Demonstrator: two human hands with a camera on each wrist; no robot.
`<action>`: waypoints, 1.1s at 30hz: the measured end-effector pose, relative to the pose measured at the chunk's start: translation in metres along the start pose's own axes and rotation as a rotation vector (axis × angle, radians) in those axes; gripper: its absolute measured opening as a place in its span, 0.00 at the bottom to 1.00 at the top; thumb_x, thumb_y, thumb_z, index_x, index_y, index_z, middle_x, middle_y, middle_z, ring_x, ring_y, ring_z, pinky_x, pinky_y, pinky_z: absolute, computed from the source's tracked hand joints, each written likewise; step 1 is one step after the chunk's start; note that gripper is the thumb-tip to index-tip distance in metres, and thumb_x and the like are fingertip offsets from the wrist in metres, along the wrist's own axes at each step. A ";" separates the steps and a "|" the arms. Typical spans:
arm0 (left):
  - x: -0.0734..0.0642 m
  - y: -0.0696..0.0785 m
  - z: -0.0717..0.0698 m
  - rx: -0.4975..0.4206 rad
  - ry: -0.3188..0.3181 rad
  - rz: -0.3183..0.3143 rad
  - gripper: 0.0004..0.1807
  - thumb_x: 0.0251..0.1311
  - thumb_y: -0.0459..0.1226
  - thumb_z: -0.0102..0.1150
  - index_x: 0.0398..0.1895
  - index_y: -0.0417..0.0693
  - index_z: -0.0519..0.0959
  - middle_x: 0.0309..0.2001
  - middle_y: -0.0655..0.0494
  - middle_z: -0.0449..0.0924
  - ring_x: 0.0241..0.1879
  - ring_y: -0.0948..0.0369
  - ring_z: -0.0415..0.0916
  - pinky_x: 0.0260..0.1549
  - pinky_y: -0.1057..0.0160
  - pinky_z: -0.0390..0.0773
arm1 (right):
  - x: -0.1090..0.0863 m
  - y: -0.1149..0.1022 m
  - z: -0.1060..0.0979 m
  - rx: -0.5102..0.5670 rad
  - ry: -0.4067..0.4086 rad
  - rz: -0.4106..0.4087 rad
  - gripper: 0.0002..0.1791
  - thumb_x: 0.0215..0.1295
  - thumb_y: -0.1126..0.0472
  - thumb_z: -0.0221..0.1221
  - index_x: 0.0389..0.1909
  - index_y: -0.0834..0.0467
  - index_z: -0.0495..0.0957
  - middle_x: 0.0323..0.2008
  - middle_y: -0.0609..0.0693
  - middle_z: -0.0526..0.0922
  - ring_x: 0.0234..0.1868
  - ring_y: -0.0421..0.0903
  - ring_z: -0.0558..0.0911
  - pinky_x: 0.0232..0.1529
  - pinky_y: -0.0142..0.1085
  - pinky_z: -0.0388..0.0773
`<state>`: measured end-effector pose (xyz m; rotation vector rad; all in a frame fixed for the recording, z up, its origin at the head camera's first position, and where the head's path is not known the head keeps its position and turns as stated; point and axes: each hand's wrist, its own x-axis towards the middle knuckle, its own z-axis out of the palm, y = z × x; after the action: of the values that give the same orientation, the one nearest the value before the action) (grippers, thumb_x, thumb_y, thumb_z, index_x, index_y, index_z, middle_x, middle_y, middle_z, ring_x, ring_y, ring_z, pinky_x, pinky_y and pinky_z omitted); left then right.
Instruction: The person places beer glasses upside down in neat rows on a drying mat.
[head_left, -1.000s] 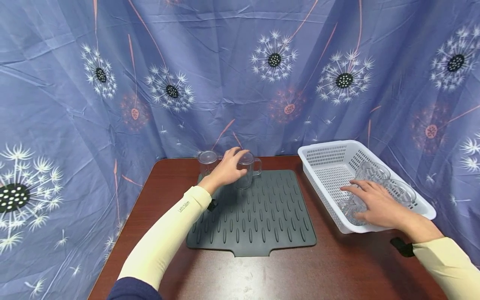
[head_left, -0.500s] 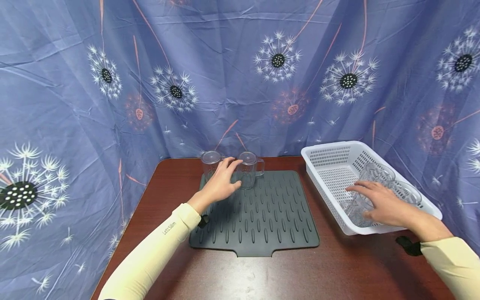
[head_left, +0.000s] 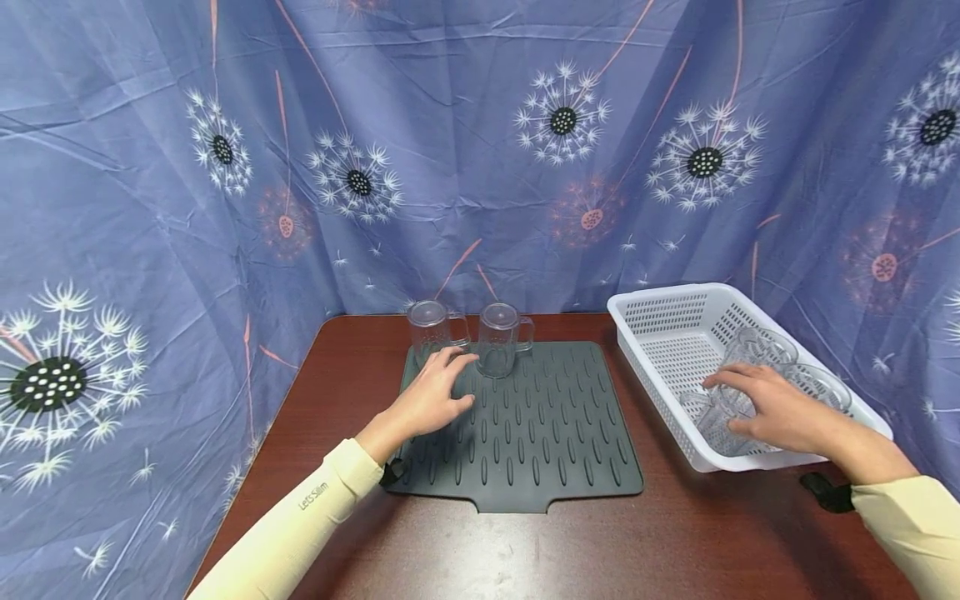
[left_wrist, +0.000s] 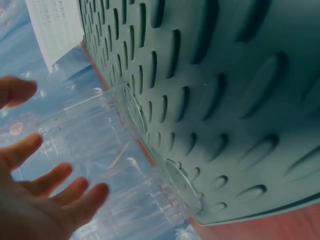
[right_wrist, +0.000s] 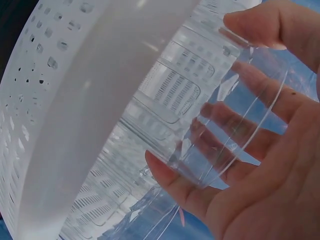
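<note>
Hands both loose, fingers spread w/ thumbs apart. L hand (head_left: pixel 431 396) holds nothing, above near-L part of dark ridged mat (head_left: pixel 540 450); L mug (head_left: pixel 429 336), clear, stands just past it at approx 12 o'clock, R mug (head_left: pixel 497 346) at approx 2, both on mat's far edge, handles toward 3. Fingertips near mugs; contact can't tell. R hand (head_left: pixel 783 412) is over white perforated basket (head_left: pixel 663 315) at mat's 3 o'clock side, fingers lying about a clear glass (head_left: pixel 716 418) w/ wide gap to thumb; touching or not, can't tell. That glass is at R hand's 9; more clear glassware (head_left: pixel 819 385) sits in basket at its 11 to 2. Basket & mat rest on brown table (head_left: pixel 495 558); blue dandelion-print curtain (head_left: pixel 457 167) behind, 12 o'clock.
</note>
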<state>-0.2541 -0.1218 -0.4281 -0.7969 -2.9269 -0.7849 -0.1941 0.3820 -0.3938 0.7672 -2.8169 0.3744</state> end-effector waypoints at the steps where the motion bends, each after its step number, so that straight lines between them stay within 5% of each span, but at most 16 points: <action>1: -0.003 -0.001 0.000 0.011 -0.020 -0.003 0.34 0.66 0.45 0.63 0.75 0.57 0.65 0.75 0.47 0.59 0.74 0.47 0.56 0.63 0.42 0.69 | 0.000 0.000 0.000 0.003 -0.004 0.005 0.32 0.35 0.68 0.74 0.49 0.54 0.81 0.52 0.60 0.81 0.53 0.65 0.76 0.48 0.56 0.67; 13: -0.030 -0.013 0.014 0.047 -0.160 -0.043 0.36 0.63 0.46 0.67 0.74 0.52 0.67 0.74 0.42 0.60 0.74 0.43 0.57 0.64 0.39 0.68 | -0.003 0.005 -0.001 -0.005 0.039 -0.027 0.29 0.41 0.65 0.76 0.49 0.54 0.81 0.51 0.57 0.82 0.54 0.61 0.77 0.50 0.50 0.67; 27: -0.042 -0.023 0.031 0.048 -0.205 -0.043 0.39 0.58 0.48 0.71 0.72 0.50 0.69 0.73 0.40 0.62 0.73 0.42 0.59 0.65 0.39 0.66 | -0.007 0.010 -0.005 -0.040 0.126 -0.028 0.30 0.44 0.62 0.77 0.53 0.54 0.82 0.49 0.54 0.84 0.47 0.52 0.79 0.47 0.33 0.68; 33: -0.045 -0.023 0.035 0.063 -0.233 -0.040 0.40 0.56 0.48 0.73 0.72 0.51 0.70 0.73 0.40 0.61 0.73 0.42 0.58 0.65 0.40 0.66 | -0.004 0.007 -0.013 -0.040 0.141 -0.018 0.30 0.45 0.61 0.77 0.53 0.53 0.81 0.49 0.55 0.84 0.43 0.55 0.83 0.41 0.42 0.75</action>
<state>-0.2213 -0.1439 -0.4756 -0.8834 -3.1619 -0.6386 -0.1929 0.3934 -0.3835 0.7277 -2.6763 0.3534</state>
